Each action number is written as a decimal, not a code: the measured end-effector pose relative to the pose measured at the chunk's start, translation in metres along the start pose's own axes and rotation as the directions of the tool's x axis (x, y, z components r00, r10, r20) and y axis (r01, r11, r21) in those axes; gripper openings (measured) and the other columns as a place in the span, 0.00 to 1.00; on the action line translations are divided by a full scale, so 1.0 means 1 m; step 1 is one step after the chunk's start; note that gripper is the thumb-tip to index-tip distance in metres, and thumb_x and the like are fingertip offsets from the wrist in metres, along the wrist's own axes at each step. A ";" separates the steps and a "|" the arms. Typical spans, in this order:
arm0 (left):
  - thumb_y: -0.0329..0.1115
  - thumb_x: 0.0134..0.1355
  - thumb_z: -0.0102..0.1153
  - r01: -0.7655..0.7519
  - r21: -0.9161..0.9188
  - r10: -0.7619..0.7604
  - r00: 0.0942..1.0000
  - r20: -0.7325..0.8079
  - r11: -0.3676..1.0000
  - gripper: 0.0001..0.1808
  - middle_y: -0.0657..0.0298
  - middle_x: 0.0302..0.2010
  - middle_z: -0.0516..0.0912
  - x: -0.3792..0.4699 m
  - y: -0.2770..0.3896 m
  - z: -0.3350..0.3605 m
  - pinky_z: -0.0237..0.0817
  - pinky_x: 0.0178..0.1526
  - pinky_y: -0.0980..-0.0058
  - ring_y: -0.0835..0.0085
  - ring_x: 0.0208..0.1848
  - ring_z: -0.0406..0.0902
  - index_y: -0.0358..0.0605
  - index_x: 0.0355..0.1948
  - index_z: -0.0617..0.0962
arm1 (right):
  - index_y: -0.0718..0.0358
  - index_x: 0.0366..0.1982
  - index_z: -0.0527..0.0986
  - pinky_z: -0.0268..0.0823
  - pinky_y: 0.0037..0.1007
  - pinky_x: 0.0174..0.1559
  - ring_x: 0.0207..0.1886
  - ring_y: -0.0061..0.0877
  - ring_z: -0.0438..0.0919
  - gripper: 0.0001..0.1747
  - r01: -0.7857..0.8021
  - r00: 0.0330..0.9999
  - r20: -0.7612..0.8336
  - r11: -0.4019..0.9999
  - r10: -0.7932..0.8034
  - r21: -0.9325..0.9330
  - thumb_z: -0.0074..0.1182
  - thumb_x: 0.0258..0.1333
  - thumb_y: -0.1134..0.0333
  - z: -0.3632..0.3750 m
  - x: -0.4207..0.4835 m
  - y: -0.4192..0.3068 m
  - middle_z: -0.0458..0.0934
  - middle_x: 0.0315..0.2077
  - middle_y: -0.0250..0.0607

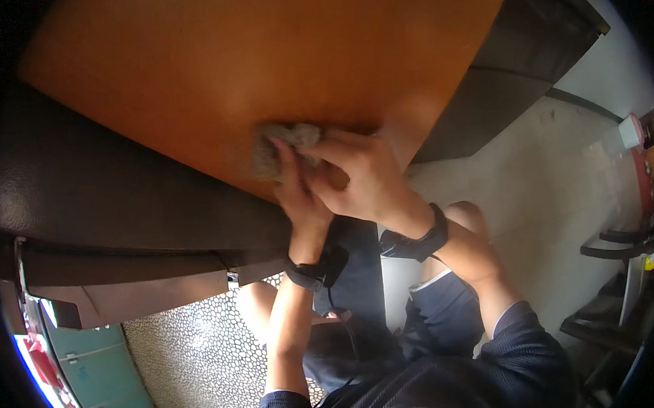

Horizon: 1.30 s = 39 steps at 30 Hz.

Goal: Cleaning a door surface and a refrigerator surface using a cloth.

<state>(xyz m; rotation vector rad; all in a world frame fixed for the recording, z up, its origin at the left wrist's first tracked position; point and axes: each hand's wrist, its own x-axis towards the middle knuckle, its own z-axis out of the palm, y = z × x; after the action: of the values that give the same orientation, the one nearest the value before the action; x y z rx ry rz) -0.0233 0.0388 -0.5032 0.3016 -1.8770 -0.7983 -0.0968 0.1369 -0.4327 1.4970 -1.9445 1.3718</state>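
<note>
A grey cloth (268, 152), bunched up and slightly blurred, lies against the orange-brown wooden panel (229, 52) near its lower edge. My left hand (300, 194) grips the cloth from below, its thumb pressed on it. From the right, my right hand (361, 172) holds the cloth's right part, fingers curled over it. The two hands touch or nearly touch, and the fingertips under the cloth are hidden. Both wrists wear black bands.
Dark brown edging (130, 195) borders the panel at the lower left, and a dark panel (490, 91) at the right. Pale floor (547, 175) lies to the right, pebble-patterned floor (201, 335) below. Teal cabinets (95, 363) stand lower left, dark furniture (606, 320) at the right rim.
</note>
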 end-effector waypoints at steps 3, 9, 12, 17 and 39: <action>0.33 0.68 0.54 0.091 0.052 -0.097 0.984 0.148 0.995 0.36 0.43 0.39 0.83 -0.017 0.005 0.010 0.72 0.42 0.71 0.59 0.37 0.84 0.41 0.75 0.60 | 0.58 0.33 0.83 0.73 0.33 0.28 0.26 0.36 0.82 0.13 -0.030 0.999 -0.019 0.987 0.027 -0.156 0.66 0.39 0.68 0.001 -0.012 0.009 0.82 0.27 0.36; 0.32 0.69 0.52 0.098 -0.115 -0.084 0.989 0.124 0.988 0.33 0.45 0.30 0.82 -0.001 0.021 0.008 0.73 0.37 0.70 0.54 0.30 0.83 0.40 0.74 0.62 | 0.58 0.36 0.83 0.71 0.28 0.24 0.23 0.26 0.81 0.12 -0.029 0.997 -0.068 0.996 0.023 -0.082 0.66 0.45 0.70 -0.020 -0.013 0.003 0.81 0.26 0.34; 0.26 0.69 0.52 -0.134 0.006 0.131 0.979 0.159 0.991 0.30 0.39 0.45 0.82 -0.015 0.007 0.022 0.72 0.52 0.66 0.49 0.48 0.84 0.35 0.71 0.66 | 0.58 0.37 0.83 0.70 0.27 0.23 0.20 0.24 0.80 0.12 -0.073 0.996 -0.047 0.996 0.071 -0.056 0.65 0.47 0.73 -0.015 -0.026 0.023 0.81 0.25 0.34; 0.27 0.70 0.52 -0.285 0.013 0.278 0.943 0.185 0.959 0.29 0.38 0.47 0.82 0.009 0.033 0.023 0.72 0.54 0.64 0.48 0.51 0.83 0.34 0.71 0.66 | 0.61 0.38 0.83 0.71 0.27 0.22 0.18 0.25 0.79 0.12 -0.020 0.983 -0.185 0.999 0.012 -0.043 0.63 0.49 0.76 -0.040 -0.026 0.026 0.83 0.27 0.37; 0.24 0.63 0.56 -0.035 0.077 0.001 0.915 0.404 0.996 0.27 0.51 0.22 0.79 0.018 0.089 0.046 0.72 0.31 0.66 0.56 0.22 0.79 0.47 0.65 0.77 | 0.65 0.33 0.83 0.73 0.26 0.28 0.26 0.28 0.85 0.07 -0.081 0.968 -0.224 0.985 0.115 0.153 0.63 0.48 0.75 -0.089 -0.029 0.064 0.84 0.24 0.42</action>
<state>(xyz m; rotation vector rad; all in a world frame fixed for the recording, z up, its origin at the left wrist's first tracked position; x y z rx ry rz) -0.0586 0.1133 -0.4443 0.1774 -2.3019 -0.8163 -0.1660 0.2259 -0.4423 1.2470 -1.8287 1.6786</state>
